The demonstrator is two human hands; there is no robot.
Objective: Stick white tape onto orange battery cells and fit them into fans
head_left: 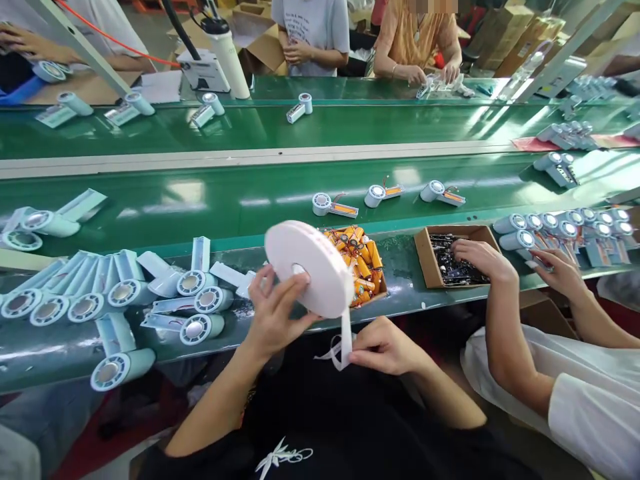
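Observation:
A wide white roll of tape (313, 267) is held up in my left hand (277, 303), whose fingers reach into its core. From the roll's lower right a strip of tape (345, 337) hangs down and curls at its end. My right hand (387, 347) pinches that strip between thumb and forefinger, just below the roll. Behind the roll, and partly hidden by it, is a box of orange wired batteries (365, 267). Left of my left hand, several light blue fan housings (200, 327) lie on the bench.
A co-worker's hand (485, 260) reaches into a cardboard box of small dark parts (445, 277) at my right. Stacked fan housings (550, 223) stand beyond it. Fans with orange batteries (337, 205) rest on the green conveyor belt (225, 193). People work across the line.

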